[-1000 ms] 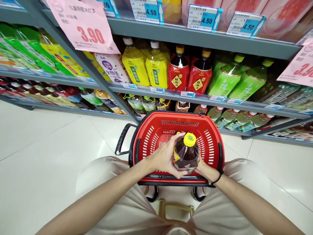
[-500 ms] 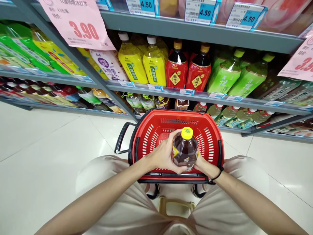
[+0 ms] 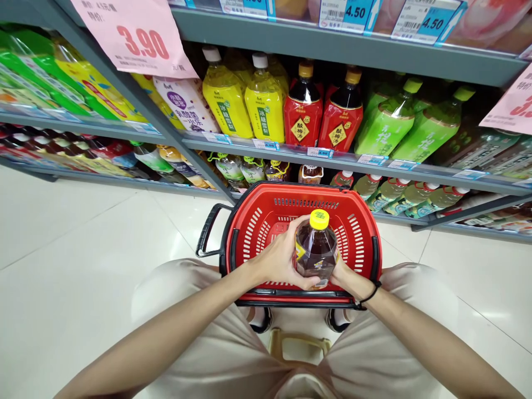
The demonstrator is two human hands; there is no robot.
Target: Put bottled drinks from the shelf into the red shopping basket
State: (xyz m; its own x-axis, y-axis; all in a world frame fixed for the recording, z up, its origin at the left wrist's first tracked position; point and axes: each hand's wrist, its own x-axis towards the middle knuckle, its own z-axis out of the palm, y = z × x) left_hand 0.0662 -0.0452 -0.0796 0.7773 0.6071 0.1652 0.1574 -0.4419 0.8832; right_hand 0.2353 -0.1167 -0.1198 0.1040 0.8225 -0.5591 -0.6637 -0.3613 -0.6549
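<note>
A bottle of dark drink (image 3: pixel 316 249) with a yellow cap stands nearly upright between my two hands, above the red shopping basket (image 3: pixel 249 219). My left hand (image 3: pixel 286 256) is wrapped around its left side, thumb at the front near the base. On the bottle's right side is my right hand (image 3: pixel 342 271), its fingers mostly hidden behind the bottle; a black band circles that wrist. The part of the basket's inside that I can see shows slotted red walls and no goods; the bottle and hands cover the rest.
Ahead, a grey shelf (image 3: pixel 266 148) carries yellow bottles (image 3: pixel 264 108), red-labelled bottles (image 3: pixel 303 113) and green bottles (image 3: pixel 386 127). Pink price signs (image 3: pixel 141 41) hang from the upper shelf. The basket's black handle (image 3: pixel 206 230) sticks out left. A small stool (image 3: pixel 299 341) is between my legs.
The view has shifted slightly, so the shelf's lower rows and the basket sit a little differently in frame. Both hands keep their hold on the bottle, which has barely moved.
</note>
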